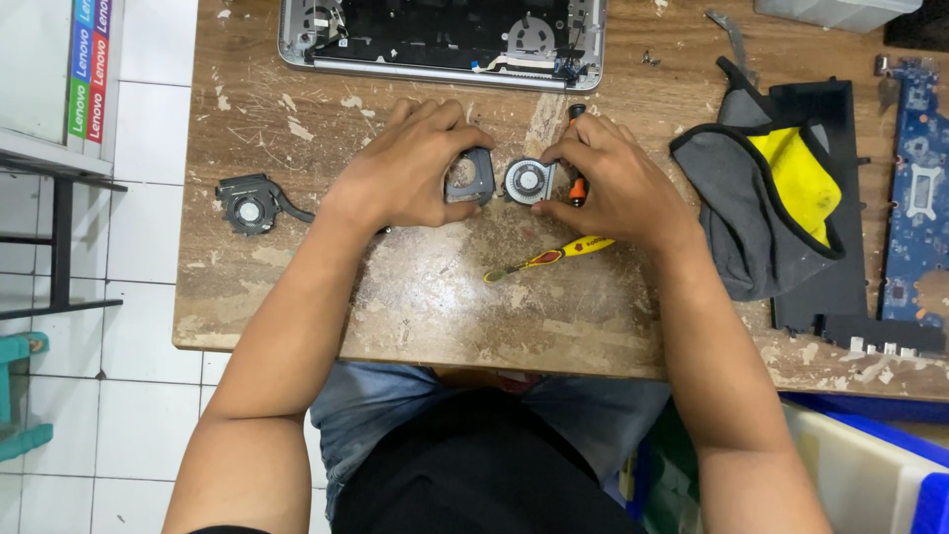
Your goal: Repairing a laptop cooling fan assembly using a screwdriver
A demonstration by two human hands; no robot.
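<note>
Left hand [410,168] grips fan housing [474,178]; right hand [603,178] grips fan [529,181], screwdriver [575,148] pointing away, near-vertical.

Both forearms are reaching in from the bottom, angling toward each other. The left hand [410,168] is curling palm-down, fingers bent and pinching at its right edge. The right hand [608,183] is mirroring it, thumb and fingertips gripping tight.

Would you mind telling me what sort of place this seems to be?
Probably a laptop repair bench: an opened silver laptop chassis lies on the scuffed wooden table, a blue circuit board sits at the right, and a spare black cooling fan with heat pipe lies nearby.
</note>
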